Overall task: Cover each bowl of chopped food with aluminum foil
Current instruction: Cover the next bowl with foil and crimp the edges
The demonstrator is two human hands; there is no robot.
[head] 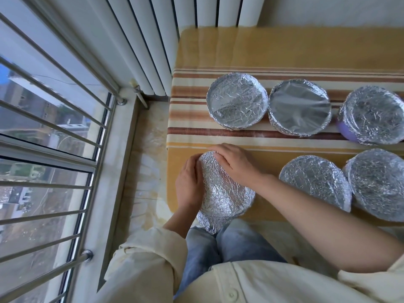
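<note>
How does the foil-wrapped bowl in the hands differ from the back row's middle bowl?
The near bowl is gripped by the left hand and right hand; the back middle bowl stands untouched. The near bowl's foil is crumpled all over; the back middle bowl's is smoother. Both are foil-covered.

The foil (pixel 225 189) is silver — the tablecloth (pixel 284 49) yellow (brown and cream stripes), the jeans (pixel 218 243) blue.

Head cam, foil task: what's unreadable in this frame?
Head view:
1. Food in every bowl: hidden by foil.
2. Near-left bowl rim: hidden under foil, left hand, right hand.
3. Purple bowl and near-right bowl: cut off by right edge.
</note>
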